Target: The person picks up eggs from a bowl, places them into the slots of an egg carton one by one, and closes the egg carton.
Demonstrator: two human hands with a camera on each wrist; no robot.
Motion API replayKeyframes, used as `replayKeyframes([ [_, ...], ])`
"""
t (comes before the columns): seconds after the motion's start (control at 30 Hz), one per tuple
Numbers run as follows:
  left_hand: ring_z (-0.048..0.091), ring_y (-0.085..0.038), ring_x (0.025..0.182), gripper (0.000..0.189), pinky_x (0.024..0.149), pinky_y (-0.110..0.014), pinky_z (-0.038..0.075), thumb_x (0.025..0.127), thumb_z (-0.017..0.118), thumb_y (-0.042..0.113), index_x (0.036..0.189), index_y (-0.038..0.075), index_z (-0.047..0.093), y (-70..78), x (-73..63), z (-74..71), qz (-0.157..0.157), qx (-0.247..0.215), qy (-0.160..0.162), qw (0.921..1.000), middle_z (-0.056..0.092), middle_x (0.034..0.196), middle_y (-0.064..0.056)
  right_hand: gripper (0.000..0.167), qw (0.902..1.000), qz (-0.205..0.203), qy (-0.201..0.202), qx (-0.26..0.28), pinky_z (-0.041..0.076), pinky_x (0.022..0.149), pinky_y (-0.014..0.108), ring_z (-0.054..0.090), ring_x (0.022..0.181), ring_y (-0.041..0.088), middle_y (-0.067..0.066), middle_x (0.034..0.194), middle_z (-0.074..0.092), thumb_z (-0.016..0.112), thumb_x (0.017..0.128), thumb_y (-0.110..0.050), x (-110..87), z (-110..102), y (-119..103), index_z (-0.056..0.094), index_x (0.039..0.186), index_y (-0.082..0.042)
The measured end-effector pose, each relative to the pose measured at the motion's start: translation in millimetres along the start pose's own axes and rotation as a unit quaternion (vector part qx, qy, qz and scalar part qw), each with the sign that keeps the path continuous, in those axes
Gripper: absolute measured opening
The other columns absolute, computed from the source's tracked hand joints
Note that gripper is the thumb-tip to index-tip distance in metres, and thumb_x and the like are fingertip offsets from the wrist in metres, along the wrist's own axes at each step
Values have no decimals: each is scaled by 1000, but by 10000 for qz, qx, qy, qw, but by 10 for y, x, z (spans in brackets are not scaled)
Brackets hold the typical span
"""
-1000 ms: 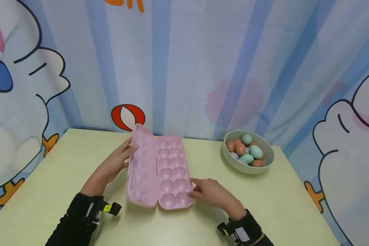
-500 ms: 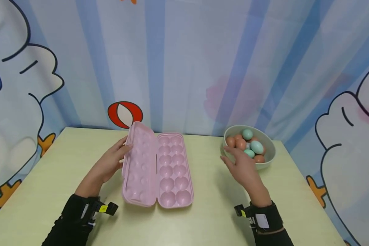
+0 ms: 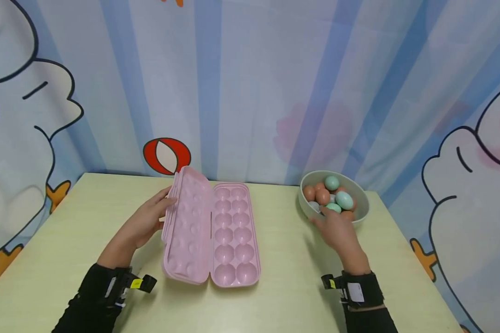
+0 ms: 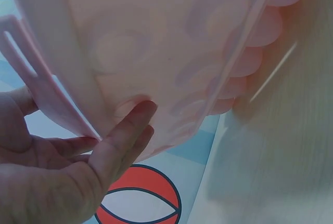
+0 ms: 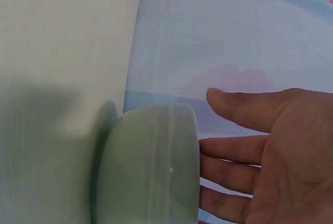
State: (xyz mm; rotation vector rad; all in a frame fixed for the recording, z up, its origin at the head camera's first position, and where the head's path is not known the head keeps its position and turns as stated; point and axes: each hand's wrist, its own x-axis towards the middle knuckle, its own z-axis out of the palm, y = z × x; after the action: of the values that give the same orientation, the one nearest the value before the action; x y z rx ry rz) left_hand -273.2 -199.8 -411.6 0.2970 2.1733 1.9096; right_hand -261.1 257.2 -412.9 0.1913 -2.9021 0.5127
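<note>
A pink egg carton (image 3: 235, 236) stands with its lid raised on the left, its rounded cups bare. My left hand (image 3: 143, 222) grips the lid's outer edge; in the left wrist view its fingers (image 4: 127, 125) lie along the inside of the lid (image 4: 156, 37). On the right, my right hand (image 3: 339, 233) reaches over the near rim of a pale green bowl (image 3: 352, 186). Brown, mint and pale grey eggs fill the bowl, including a light blue-green egg (image 3: 344, 200). The right wrist view has the fingers (image 5: 229, 174) extended past the rim, thumb apart, their tips hidden inside.
Both things stand on a pale yellow table (image 3: 279, 286), the bowl close to its back right corner. Behind the table hangs a blue striped curtain (image 3: 250, 92) with cartoon figures. Bare tabletop lies between carton and bowl.
My right hand has left the carton's right edge, moved right to the bowl and dipped its fingers over the rim. My left hand keeps hold of the lid, which leans slightly further left.
</note>
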Motion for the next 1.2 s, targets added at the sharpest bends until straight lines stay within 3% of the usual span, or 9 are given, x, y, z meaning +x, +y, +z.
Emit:
replayKeyframes([
  [0.13, 34, -42, 133, 67, 100, -50, 43, 104, 42, 41, 159, 15, 13, 4, -5, 9, -4, 0, 18, 10000, 24, 155, -18, 41, 9998, -16, 55, -206, 50, 74, 54, 63, 91, 42, 26, 112, 65, 64, 95, -18, 6, 62, -15, 60, 127, 7],
  [0.4, 33, -43, 134, 66, 101, -54, 42, 104, 42, 41, 159, 16, 13, 6, -10, 19, 31, 15, 9, 10000, 23, 156, -17, 20, 9902, -356, 1245, -528, 50, 56, 49, 63, 71, 36, 17, 90, 70, 70, 85, -2, -12, 225, 20, 72, 106, 0],
  [0.53, 31, -44, 135, 66, 105, -60, 35, 105, 41, 42, 159, 17, 12, 11, -44, 15, 5, 46, 100, 9999, 21, 157, -18, 17, 9851, -612, 1446, -698, 42, 44, 43, 62, 65, 32, 12, 83, 70, 71, 84, -2, -32, 243, -22, 74, 100, -6],
  [0.67, 28, -44, 139, 68, 107, -64, 29, 103, 43, 44, 159, 23, 10, 19, -37, 19, 57, 18, 108, 9999, 18, 159, -16, 14, 9874, -659, 1130, -890, 28, 36, 34, 55, 53, 27, 8, 67, 62, 68, 87, -5, -51, 191, -109, 74, 98, -11],
  [0.8, 26, -43, 141, 72, 108, -65, 25, 103, 48, 40, 159, 28, 4, 11, -12, 25, 237, -114, -86, 9996, 14, 160, -16, 10, 9897, -755, 696, -997, 20, 38, 29, 42, 46, 19, 0, 54, 44, 63, 91, -5, -55, 113, -226, 68, 88, -14],
  [0.97, 30, -40, 139, 72, 110, -61, 25, 104, 48, 30, 159, 24, 2, -15, -6, 23, 336, -261, -141, 9990, 17, 159, -18, 28, 9883, -1164, 193, -965, 24, 44, 27, 38, 48, 16, -3, 54, 35, 64, 90, -5, -82, 49, -341, 51, 68, -15],
  [1.2, 30, -41, 139, 66, 110, -61, 25, 104, 46, 32, 159, 23, 11, -12, -12, 15, 313, -209, -101, 9992, 14, 161, -12, 36, 9857, -1349, -352, -945, 23, 48, 25, 33, 49, 13, -5, 55, 29, 59, 92, -2, -172, -5, -491, 42, 64, -16],
])
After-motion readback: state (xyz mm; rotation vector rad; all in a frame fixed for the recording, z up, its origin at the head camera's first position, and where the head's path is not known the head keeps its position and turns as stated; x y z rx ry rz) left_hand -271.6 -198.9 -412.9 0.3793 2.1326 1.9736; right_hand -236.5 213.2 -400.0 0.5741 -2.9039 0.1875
